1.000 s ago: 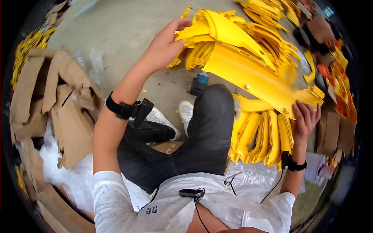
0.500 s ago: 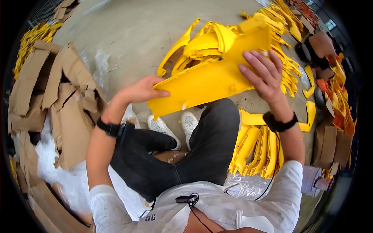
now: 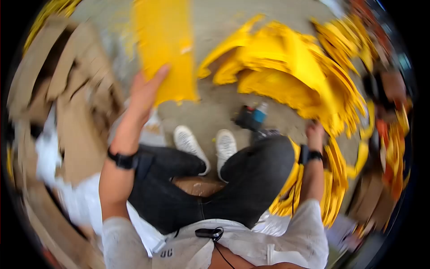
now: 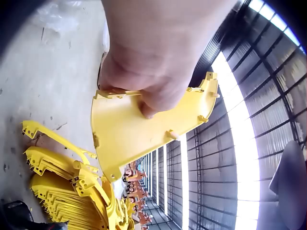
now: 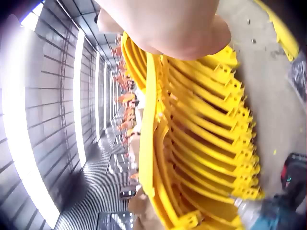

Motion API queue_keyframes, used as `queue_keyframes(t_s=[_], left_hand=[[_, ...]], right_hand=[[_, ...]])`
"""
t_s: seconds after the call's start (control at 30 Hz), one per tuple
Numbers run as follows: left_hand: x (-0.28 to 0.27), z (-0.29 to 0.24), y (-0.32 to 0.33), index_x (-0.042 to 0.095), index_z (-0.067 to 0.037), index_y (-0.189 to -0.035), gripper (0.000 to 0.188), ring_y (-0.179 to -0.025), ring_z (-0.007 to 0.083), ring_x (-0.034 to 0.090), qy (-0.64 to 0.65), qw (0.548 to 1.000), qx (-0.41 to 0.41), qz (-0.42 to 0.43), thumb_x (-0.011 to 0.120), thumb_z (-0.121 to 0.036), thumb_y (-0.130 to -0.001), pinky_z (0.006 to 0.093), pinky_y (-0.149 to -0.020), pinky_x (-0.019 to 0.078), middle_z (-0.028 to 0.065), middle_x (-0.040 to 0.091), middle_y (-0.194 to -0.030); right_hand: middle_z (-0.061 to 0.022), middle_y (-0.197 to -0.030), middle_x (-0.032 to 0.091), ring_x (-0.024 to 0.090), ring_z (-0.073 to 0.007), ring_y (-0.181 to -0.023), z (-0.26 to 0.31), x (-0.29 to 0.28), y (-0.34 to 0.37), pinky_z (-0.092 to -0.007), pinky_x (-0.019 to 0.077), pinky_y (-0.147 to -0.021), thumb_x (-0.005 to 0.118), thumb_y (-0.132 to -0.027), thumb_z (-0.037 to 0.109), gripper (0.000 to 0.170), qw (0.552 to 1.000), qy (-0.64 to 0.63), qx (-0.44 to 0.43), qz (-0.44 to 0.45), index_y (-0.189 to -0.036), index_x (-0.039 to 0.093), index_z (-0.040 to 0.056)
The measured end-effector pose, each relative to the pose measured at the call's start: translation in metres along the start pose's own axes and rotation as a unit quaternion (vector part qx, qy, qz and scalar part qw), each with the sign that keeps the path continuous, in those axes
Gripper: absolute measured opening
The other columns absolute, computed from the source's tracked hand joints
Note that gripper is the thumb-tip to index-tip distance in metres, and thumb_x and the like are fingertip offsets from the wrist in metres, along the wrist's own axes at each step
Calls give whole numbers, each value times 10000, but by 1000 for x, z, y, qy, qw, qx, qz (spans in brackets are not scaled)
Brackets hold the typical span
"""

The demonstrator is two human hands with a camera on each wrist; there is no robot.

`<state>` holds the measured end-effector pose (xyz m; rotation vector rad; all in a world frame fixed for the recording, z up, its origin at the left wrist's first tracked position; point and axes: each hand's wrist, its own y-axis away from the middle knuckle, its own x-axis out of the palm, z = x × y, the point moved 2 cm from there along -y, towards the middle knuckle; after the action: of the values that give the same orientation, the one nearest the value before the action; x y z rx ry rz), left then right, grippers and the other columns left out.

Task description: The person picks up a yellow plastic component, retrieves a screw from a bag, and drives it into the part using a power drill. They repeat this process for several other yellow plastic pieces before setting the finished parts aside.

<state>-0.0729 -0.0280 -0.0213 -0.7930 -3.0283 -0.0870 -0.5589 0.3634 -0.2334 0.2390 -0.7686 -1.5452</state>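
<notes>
My left hand (image 3: 145, 92) pinches the end of a long yellow panel (image 3: 168, 45), thumb on its face, in the head view. In the left wrist view the same panel (image 4: 132, 129) shows pegs along its edge, and the left hand (image 4: 148, 72) grips its rim. My right hand (image 3: 315, 130) is at the near right end of a fanned pile of yellow panels (image 3: 286, 67). Over that pile (image 5: 206, 120), in the right wrist view, the right hand (image 5: 177, 28) touches the top end; its fingertips are hidden.
A teal and black power tool (image 3: 257, 114) lies on the floor near the shoes. More yellow parts (image 3: 333, 179) stand beside the right knee. Torn cardboard (image 3: 83, 130) and white plastic wrap (image 3: 85, 201) are on the left, cardboard boxes (image 3: 374, 197) on the right.
The panel held across the front in both hands has swung up and left in my left hand alone. The right hand has let go of it and moved right and down to the pile.
</notes>
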Motion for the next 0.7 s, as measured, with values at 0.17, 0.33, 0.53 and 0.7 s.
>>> queue_keyframes(t_s=[0.17, 0.33, 0.53, 0.7], left_hand=[[-6, 1, -1, 533, 16, -1252, 395, -968, 170, 642, 45, 999, 4, -15, 616, -207, -937, 309, -848, 510, 96, 659, -1111], [-5, 3, 0, 550, 16, -1236, 367, -947, 185, 663, 34, 999, -4, -3, 604, -191, -937, 310, -833, 527, 110, 671, -1090], [-6, 1, 3, 560, -3, -1223, 392, -971, 174, 662, 40, 999, -21, -16, 647, -238, -921, 311, -849, 531, 97, 672, -1088], [-3, -5, 4, 554, 4, -1223, 375, -968, 174, 664, 115, 993, -25, -1, 633, -215, -930, 304, -839, 535, 99, 664, -1110]], right_hand=[[-66, -965, 548, 564, -214, -790, 31, -59, -38, -321, 485, -690, 685, -839, 197, 368, 985, 115, -126, 8, -1152, 509, 116], [-128, -1213, 615, 614, -244, -919, 96, -106, -60, -337, 504, -781, 627, -912, 116, 533, 730, 474, -490, -56, -1417, 461, 146], [-166, -1041, 660, 595, -284, -845, 137, -54, 24, -376, 463, -757, 527, -935, 123, 371, 607, 593, -517, -114, -1298, 582, 64], [-167, -1185, 618, 599, -323, -1018, 209, 23, 77, -367, 479, -845, 594, -860, 32, 321, 472, 479, -738, -58, -1173, 659, 60]])
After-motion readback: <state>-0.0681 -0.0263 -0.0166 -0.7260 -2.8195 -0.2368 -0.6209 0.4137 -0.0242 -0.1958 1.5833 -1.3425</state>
